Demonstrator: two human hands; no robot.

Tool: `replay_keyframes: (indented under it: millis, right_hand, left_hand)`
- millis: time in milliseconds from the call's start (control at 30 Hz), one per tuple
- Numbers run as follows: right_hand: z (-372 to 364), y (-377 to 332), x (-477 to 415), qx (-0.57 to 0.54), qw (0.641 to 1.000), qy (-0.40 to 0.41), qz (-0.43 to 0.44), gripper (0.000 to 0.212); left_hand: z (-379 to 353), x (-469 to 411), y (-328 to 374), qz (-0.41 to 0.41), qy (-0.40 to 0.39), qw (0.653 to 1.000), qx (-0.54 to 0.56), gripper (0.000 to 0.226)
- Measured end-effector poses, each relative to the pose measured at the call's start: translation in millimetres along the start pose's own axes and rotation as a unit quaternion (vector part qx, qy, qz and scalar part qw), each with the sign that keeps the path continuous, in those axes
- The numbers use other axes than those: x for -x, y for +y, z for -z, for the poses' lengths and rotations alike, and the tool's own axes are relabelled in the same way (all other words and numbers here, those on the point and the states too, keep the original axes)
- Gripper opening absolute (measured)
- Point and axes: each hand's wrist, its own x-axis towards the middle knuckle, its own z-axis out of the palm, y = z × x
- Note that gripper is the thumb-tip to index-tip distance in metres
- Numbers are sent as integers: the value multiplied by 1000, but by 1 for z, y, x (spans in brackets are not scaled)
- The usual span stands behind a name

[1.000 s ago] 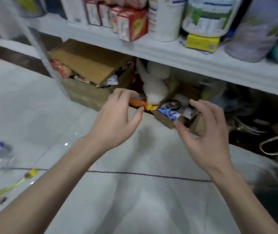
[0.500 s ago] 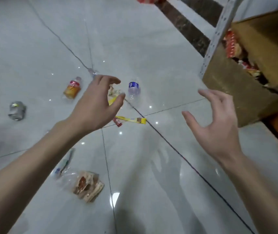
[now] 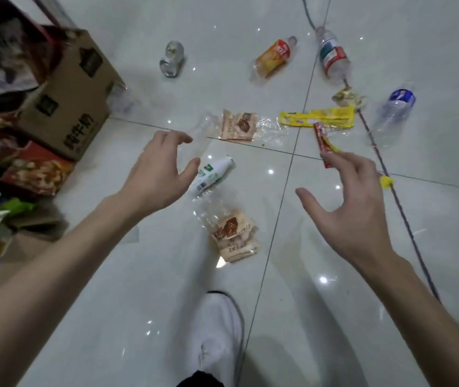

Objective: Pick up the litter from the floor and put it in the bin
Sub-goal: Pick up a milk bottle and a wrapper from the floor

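Across floor tiles point(image 3: 83, 275), crumpled litter point(image 3: 317, 118): four plastic bottles point(image 3: 333, 58), one crushed can point(image 3: 172, 61), two brown snack wrappers point(image 3: 238, 125). Left hand point(image 3: 158, 177), right hand point(image 3: 354, 205) both spread, holding nothing.

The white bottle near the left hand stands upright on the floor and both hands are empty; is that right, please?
Not quite: the head view shows the white bottle lying on its side on the floor, not upright. It is near the left hand, which is empty, as is the right hand.
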Motion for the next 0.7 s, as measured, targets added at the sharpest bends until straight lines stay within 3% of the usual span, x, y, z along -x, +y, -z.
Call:
replay_keyframes:
  millis: [200,600,700]
  right_hand:
    - [-92,-9,9,0,995,-97,10,66]
    - [-185,-20,21,92,967,-239,6,81]
    - [-195,-18,23,109,960,-256,4,81]
  left_hand:
    - [-46,-5,-60,21,-44,999,-23,55]
    - [-125,-70,-84,11,-148,981,-124,95]
    - [-143,-67,-94,36,-180,979,-90,86]
